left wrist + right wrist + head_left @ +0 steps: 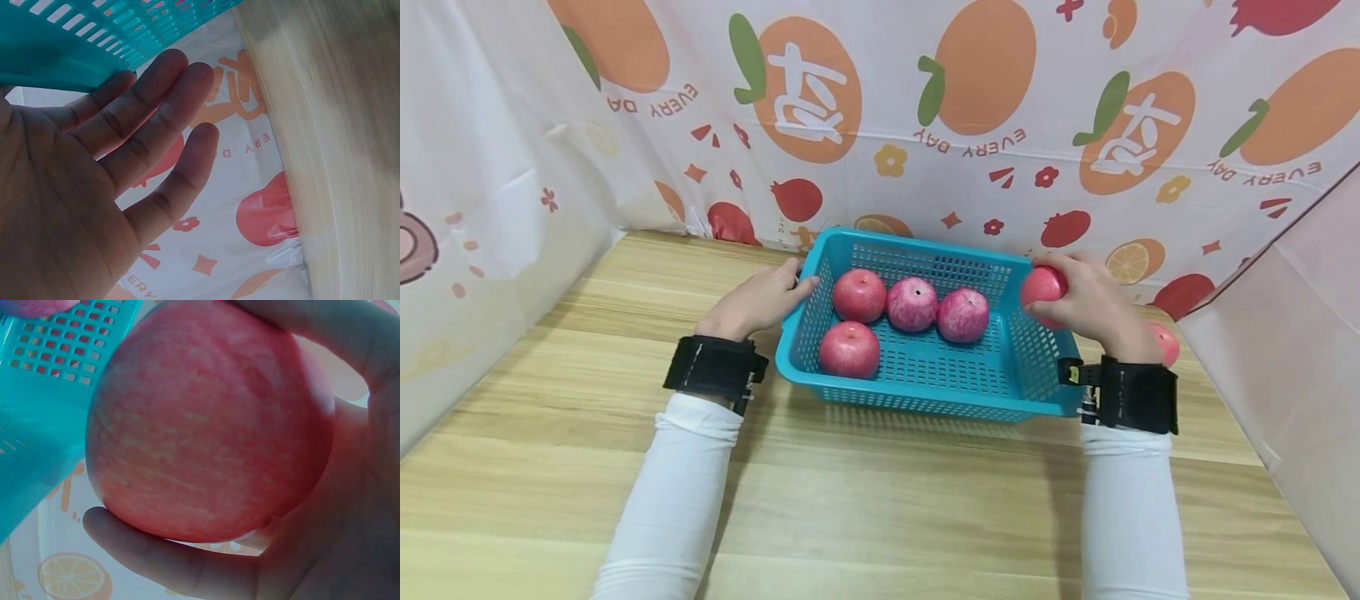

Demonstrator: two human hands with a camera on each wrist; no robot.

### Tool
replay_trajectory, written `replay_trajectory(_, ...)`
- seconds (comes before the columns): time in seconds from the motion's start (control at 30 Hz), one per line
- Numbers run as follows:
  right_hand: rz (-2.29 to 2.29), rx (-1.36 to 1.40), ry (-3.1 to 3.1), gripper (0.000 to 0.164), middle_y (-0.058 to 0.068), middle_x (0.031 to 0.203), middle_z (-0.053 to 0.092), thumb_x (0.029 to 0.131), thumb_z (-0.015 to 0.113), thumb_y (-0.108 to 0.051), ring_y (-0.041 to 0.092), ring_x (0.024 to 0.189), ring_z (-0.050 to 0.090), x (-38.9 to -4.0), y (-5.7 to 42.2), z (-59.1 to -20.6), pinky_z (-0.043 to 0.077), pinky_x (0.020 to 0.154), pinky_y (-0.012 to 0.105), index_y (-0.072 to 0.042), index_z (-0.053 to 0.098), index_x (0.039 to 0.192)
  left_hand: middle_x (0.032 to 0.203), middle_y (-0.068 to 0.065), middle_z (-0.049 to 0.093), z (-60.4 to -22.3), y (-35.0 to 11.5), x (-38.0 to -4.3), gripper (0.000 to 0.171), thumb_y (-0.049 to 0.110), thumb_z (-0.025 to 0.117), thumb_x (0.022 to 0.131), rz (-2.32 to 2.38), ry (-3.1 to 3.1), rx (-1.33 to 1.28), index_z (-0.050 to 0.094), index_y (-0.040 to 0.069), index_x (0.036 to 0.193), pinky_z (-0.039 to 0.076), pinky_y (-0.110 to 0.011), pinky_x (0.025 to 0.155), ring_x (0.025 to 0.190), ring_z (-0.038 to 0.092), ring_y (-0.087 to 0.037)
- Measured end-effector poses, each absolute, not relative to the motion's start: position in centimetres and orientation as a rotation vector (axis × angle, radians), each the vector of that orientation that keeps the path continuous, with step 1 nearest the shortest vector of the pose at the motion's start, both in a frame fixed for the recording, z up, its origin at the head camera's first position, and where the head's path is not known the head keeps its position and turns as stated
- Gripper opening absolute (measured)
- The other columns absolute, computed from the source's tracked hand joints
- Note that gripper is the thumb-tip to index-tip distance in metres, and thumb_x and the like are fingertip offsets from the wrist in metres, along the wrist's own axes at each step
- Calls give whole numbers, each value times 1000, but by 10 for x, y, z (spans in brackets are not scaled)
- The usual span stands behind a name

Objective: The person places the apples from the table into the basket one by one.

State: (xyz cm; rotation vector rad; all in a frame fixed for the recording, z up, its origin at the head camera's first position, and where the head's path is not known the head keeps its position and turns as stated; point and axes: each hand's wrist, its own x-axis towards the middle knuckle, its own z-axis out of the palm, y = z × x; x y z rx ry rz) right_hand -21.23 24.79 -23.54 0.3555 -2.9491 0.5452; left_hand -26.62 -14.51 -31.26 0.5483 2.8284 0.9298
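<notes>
My right hand [1090, 300] grips a red apple [212, 425] over the right end of the blue plastic basket [925, 398]. In the right wrist view, fingers and thumb curve around that apple. At the basket's left end, my left hand [763, 300] has its thumb at the rim. The left wrist view shows the fingers [156, 125] loosely extended beside the basket's outer wall, holding nothing between them. Inside the basket, red apples [850, 350] lie toward the left, and two streaked pinkish apples [912, 304] sit near the middle.
Another apple [1167, 343] lies on the wooden table [925, 508] at the right, partly hidden behind my right wrist. A fruit-printed cloth [880, 192] hangs close behind the basket, with pale cloth sides at left and right.
</notes>
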Motion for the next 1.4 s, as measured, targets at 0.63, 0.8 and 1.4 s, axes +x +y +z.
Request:
replay_trajectory(0.63,496,454,-2982,65,17,123,41,65,78,-22,35,107,35,-219,225,-234,51,70,55,-13,49,123,96,-14,59,-313,-145,-267,40,37,41,95,940,2826,554,40,3,116,54,-41,71,77,60,-18)
replay_trajectory(0.8,506,491,-2975,64,17,124,41,64,78,-21,34,108,35,-221,221,-237,51,71,55,-12,50,121,96,-14,59,-313,-145,-267,41,37,40,95,936,2826,556,40,3,117,54,-41,71,77,60,-18)
replay_trajectory(1.4,556,524,-3011,62,15,120,44,65,77,-23,32,104,39,-225,204,-241,52,70,51,-13,52,120,95,-13,60,-313,-145,-267,40,36,41,95,944,2824,554,40,3,117,54,-41,71,76,60,-18)
